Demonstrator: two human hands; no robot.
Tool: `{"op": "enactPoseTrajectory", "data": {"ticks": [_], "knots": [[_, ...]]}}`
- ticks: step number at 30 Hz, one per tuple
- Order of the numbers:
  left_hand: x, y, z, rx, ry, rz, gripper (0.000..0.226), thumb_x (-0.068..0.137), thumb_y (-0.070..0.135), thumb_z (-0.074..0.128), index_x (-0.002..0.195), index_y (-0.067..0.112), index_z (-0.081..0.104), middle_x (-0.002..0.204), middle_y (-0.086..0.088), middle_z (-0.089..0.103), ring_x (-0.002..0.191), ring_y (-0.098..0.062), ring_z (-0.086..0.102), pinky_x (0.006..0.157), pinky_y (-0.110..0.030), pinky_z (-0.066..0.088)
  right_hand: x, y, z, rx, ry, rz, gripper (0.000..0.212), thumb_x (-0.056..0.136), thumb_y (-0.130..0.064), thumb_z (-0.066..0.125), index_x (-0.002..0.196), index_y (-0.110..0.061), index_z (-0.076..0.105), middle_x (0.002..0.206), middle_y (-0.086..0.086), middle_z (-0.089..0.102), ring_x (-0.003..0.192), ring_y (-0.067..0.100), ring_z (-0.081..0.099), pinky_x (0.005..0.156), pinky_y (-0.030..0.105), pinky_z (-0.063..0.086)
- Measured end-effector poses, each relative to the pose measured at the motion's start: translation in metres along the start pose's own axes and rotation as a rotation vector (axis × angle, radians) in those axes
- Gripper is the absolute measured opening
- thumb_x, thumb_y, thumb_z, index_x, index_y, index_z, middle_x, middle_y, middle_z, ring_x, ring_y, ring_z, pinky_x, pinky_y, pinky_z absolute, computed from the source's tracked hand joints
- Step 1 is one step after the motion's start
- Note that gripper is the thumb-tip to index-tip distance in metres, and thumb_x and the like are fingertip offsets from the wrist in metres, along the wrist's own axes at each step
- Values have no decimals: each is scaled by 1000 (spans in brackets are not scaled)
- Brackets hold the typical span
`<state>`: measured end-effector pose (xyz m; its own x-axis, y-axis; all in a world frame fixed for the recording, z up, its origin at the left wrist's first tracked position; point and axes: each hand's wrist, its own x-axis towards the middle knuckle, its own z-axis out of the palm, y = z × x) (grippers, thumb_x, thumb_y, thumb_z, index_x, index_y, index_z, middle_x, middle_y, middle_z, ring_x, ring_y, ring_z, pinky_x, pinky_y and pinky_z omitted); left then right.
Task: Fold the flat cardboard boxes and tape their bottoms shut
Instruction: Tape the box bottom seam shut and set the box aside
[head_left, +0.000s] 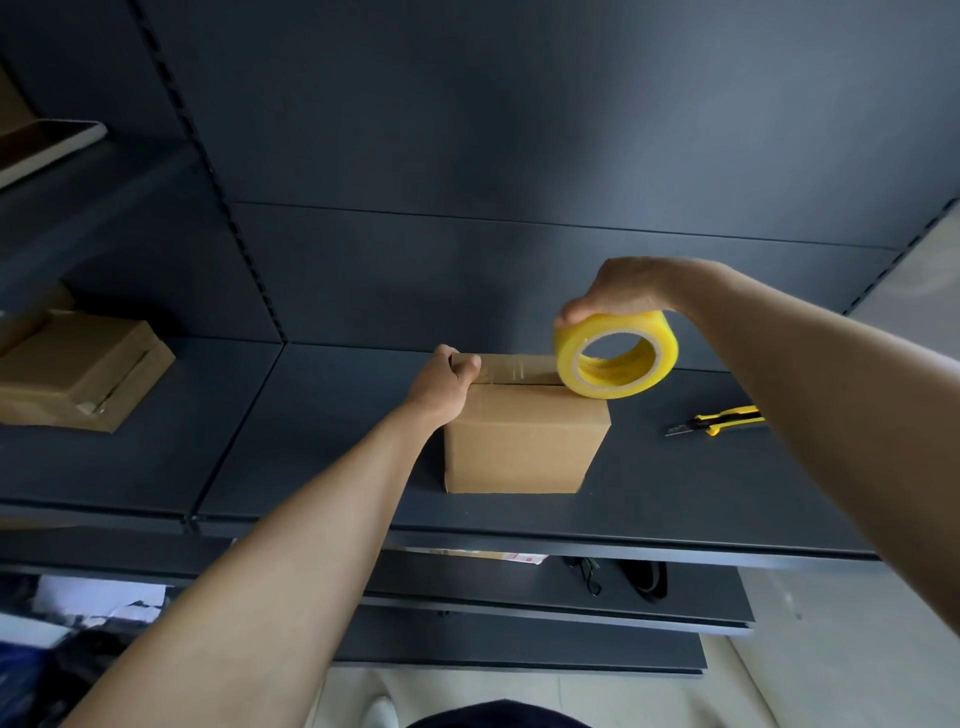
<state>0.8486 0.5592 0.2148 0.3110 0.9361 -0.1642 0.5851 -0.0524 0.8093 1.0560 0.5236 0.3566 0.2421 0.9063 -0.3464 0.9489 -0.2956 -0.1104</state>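
Observation:
A small folded cardboard box (522, 441) stands on the dark shelf (311, 457) with its flaps closed on top. My left hand (447, 384) grips the box's top left edge, fingers curled over the end of a clear tape strip (519, 368). That strip runs across the top to a yellow tape roll (615, 356). My right hand (618, 293) holds the roll from above at the box's right top corner.
A yellow and black utility knife (719, 420) lies on the shelf right of the box. Another cardboard box (78, 369) sits at the far left. The shelf's back panel rises just behind. Lower shelves with cables and papers lie below.

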Motion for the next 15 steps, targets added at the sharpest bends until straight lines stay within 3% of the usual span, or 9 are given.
{"op": "enactPoseTrajectory", "data": {"ticks": [5, 9, 15], "knots": [[-2, 6, 3, -1, -8, 18, 38, 101, 35, 40, 121, 3, 46, 99, -3, 51, 87, -15, 47, 65, -23, 37, -3, 21, 4, -23, -31, 38, 64, 64, -85, 52, 74, -23, 58, 81, 1, 58, 83, 23, 57, 84, 41, 47], [-2, 6, 1, 8, -12, 19, 41, 100, 35, 40, 125, 3, 45, 112, -9, 54, 93, -16, 47, 77, -27, 36, -5, 30, 3, -24, -13, 47, 56, 72, -80, 49, 76, -24, 56, 82, 1, 56, 87, 24, 56, 85, 40, 45], [1, 6, 5, 20, -1, -6, 44, 100, 37, 40, 129, 4, 43, 121, -11, 54, 97, -18, 47, 80, -29, 38, -4, 54, 8, -73, -26, 125, 85, 34, -95, 49, 77, -23, 60, 83, 2, 62, 81, 25, 61, 87, 46, 50]]}}
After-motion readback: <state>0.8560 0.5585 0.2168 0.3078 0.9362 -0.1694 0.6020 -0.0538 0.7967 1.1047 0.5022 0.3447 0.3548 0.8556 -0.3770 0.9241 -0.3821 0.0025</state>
